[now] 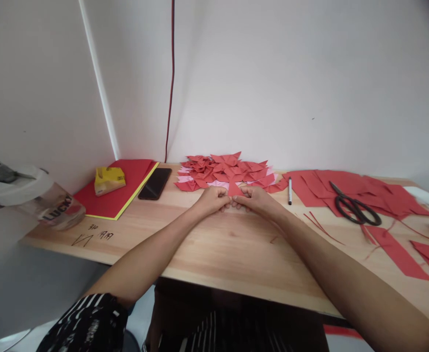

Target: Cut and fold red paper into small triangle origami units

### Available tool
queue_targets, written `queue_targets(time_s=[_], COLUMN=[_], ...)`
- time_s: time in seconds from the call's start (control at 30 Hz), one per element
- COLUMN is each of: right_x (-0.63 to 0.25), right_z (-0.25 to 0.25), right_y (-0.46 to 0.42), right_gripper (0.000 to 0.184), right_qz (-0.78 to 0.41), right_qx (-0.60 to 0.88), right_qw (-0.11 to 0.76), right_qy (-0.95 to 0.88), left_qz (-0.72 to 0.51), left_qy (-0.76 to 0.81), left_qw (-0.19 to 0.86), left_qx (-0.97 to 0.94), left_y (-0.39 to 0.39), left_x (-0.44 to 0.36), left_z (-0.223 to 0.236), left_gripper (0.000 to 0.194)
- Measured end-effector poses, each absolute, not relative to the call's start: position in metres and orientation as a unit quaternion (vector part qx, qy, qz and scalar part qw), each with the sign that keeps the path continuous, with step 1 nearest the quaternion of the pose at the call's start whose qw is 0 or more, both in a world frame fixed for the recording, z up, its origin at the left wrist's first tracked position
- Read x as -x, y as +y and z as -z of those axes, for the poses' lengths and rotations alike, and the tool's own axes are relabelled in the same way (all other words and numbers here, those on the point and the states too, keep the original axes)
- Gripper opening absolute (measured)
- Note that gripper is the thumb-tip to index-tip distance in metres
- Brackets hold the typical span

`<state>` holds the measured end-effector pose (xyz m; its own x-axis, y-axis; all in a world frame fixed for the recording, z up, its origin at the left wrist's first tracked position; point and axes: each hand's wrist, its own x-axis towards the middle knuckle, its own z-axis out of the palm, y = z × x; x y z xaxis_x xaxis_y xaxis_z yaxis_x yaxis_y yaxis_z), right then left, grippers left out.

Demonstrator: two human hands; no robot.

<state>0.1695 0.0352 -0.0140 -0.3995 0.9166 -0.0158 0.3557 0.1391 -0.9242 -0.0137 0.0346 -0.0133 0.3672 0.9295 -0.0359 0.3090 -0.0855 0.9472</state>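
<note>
Both hands meet at the middle of the wooden table (207, 249). My left hand (216, 199) has its fingers pinched on the lower left edge of a red piece of paper (234, 188). Opposite it, my right hand (251, 198) pinches the same red paper at its right edge, thumbs nearly touching. The fingers cover the paper's lower part. Just behind the hands lies a heap of folded red and pink paper pieces (232, 168), close against the wall.
At right are a marker (289, 190), black scissors (353, 205) on red paper sheets (313, 186), and thin red strips (322, 227). At left stand a clear bottle (58, 210), a phone (155, 183), and a yellow packet (109, 181) on a red sheet (100, 208).
</note>
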Motion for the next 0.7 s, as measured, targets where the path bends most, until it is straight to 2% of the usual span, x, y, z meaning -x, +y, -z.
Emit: queue_targets(time_s=[0.7], right_x=[-0.171], right_z=[0.013], right_y=[0.038], right_gripper=[0.016], right_qz=[-0.496], right_qx=[0.486], right_qw=[0.284], right_qy=[-0.661], left_qz=[-0.268], left_qy=[0.504], left_qw=[0.541], left_qx=[-0.618], left_y=[0.047], left_x=[0.036], left_z=[0.006], left_gripper=[0.016])
